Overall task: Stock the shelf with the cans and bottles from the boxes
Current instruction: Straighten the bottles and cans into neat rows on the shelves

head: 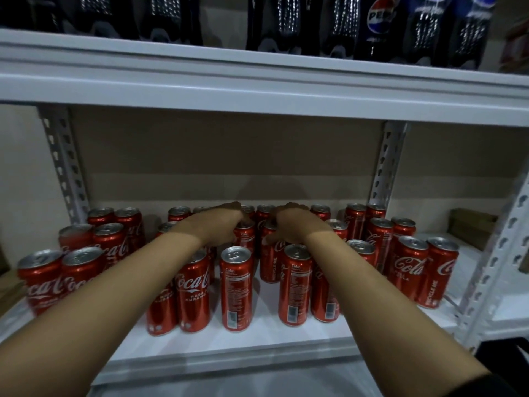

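Reaching deep over the white shelf [257,336], the left hand [220,227] and right hand [292,224] each curl fingers round a red can, the left can [244,234] and the right can [269,253], in the middle rows among standing cans. Placement looks underway; next, I judge, letting go cleanly without toppling neighbours, then fetching more.

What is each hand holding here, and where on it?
Left hand grips a red can near its top; right hand likewise grips another can.
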